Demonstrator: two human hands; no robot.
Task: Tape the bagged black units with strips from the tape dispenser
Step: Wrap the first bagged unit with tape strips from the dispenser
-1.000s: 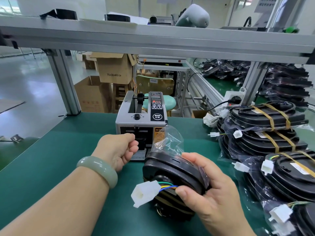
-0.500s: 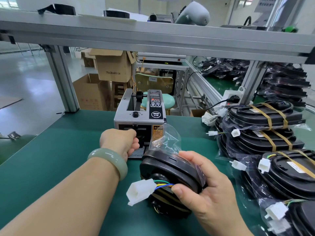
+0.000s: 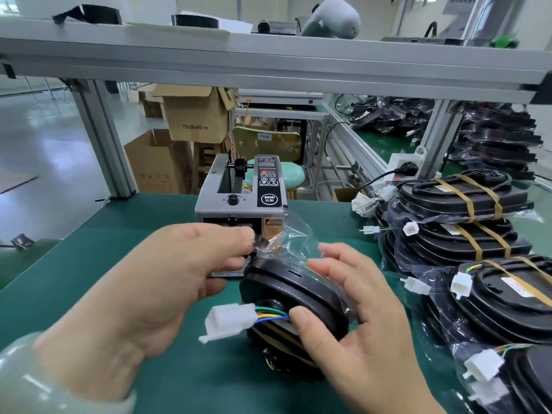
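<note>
Head view: left hand point(image 3: 167, 282) pinches what looks like a tape strip point(image 3: 260, 241) at the tape dispenser point(image 3: 239, 198) mouth, right hand point(image 3: 358, 324) fingers clamp the bagged black unit point(image 3: 298, 294) just before it, judged unfinished; taped units point(image 3: 463, 198) stacked at right.

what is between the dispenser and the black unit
In the head view: the bag's bunched clear top and the left hand, pinching a dark strip.

The left hand point(image 3: 167, 282) has come away from the grey box-shaped tape dispenser point(image 3: 239, 201), pinching a short tape strip point(image 3: 260, 242) toward the plastic-bagged round black unit point(image 3: 295, 291)
</note>
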